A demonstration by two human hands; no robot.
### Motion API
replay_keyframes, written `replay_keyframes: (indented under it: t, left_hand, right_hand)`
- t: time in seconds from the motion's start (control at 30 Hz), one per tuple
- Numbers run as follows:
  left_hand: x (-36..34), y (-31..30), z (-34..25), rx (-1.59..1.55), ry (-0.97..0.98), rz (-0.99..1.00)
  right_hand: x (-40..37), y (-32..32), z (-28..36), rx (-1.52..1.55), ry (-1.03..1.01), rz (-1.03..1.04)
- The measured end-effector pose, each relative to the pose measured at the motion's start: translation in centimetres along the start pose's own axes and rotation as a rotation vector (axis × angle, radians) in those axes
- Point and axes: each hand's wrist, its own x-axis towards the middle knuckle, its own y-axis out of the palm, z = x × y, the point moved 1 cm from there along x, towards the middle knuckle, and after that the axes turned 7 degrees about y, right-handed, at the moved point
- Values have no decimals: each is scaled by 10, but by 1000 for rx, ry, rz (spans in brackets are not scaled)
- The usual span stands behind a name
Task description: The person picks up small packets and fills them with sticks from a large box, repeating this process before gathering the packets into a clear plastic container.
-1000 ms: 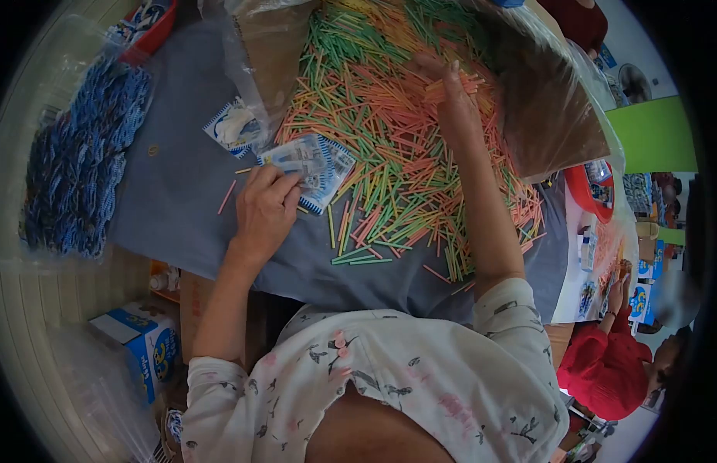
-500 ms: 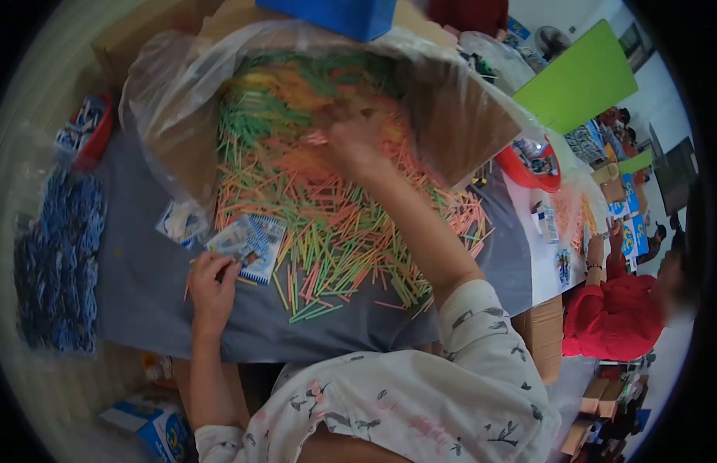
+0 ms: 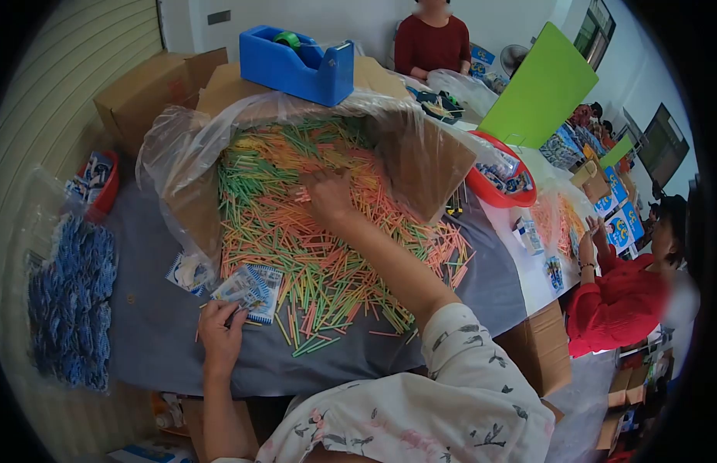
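My left hand [image 3: 221,330] is closed in a pinch at the lower edge of the blue-and-white plastic packets [image 3: 264,292]. What its fingers hold, if anything, is too small to make out. A second small packet [image 3: 187,274] lies just beyond it. My right hand [image 3: 328,199] reaches into a large heap of thin pink, green, yellow and orange sticks [image 3: 297,247]. A few pink sticks show at its thumb side, and the fingers are bent around them. The heap spills from a plastic-lined cardboard box [image 3: 424,158] lying on its side onto the grey cloth.
A blue tape dispenser [image 3: 297,69] stands on the box. Red baskets of packets stand left [image 3: 105,193] and right [image 3: 501,197]. Strips of blue packets [image 3: 73,309] lie at far left. A green board [image 3: 540,85] rises behind. People in red sit at the right and back.
The camera view has tilted up, showing the tape dispenser and the person at the back more fully. My right hand stays in the stick heap; my left hand stays by the packets.
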Motion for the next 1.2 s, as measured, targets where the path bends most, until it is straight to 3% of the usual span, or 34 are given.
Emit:
replay_keyframes:
  t: [0.17, 0.2, 0.23, 0.3, 0.37, 0.43, 0.5, 0.53, 0.6, 0.63, 0.73, 0.87, 0.9, 1.0, 1.1, 1.2]
  left_hand:
    - [-2, 0, 4, -16, 30, -20]
    - [-2, 0, 3, -147, -30, -50]
    - [-3, -1, 3, -277, -93, -80]
    - [0, -1, 7, -305, -92, -116]
    - [2, -7, 5, -260, -30, -171]
    - [10, -11, -13, -162, 6, -180]
    - [19, -7, -34, -205, -20, -169]
    - [22, -3, -39, -267, -19, -173]
    - [24, 4, -45, -309, -22, -174]
    - [24, 7, -47, -362, 19, -164]
    - [21, 16, -48, -486, 33, -193]
    - [9, 23, -38, -562, 5, -137]
    - [5, 24, -36, -547, -10, -165]
    - [-4, 27, -35, -672, -55, -226]
    - [-8, 22, -33, -768, -72, -212]
    - [-10, 23, -27, -660, 49, -160]
  right_hand:
    - [2, -1, 4, 165, -48, -55]
    - [3, 3, 6, 168, -51, -57]
    - [5, 9, 8, 610, 46, 40]
    - [4, 13, 14, 1059, 146, 158]
    - [-6, -28, 47, 1683, 425, 148]
    - [-16, -39, 60, 2111, 244, 359]
    - [-26, -53, 74, 2252, -26, 573]
    - [-34, -60, 84, 2269, -1, 627]
    - [-45, -73, 97, 1776, -60, 537]
    - [-51, -74, 101, 1668, -142, 514]
    - [-60, -76, 103, 1406, -145, 537]
    - [-62, -54, 98, 1535, -48, 606]
    - [-62, -57, 100, 1799, -13, 734]
    - [-60, -60, 98, 1957, -119, 707]
    - [-66, -59, 107, 1831, -127, 741]
    - [-70, -48, 111, 1666, -107, 765]
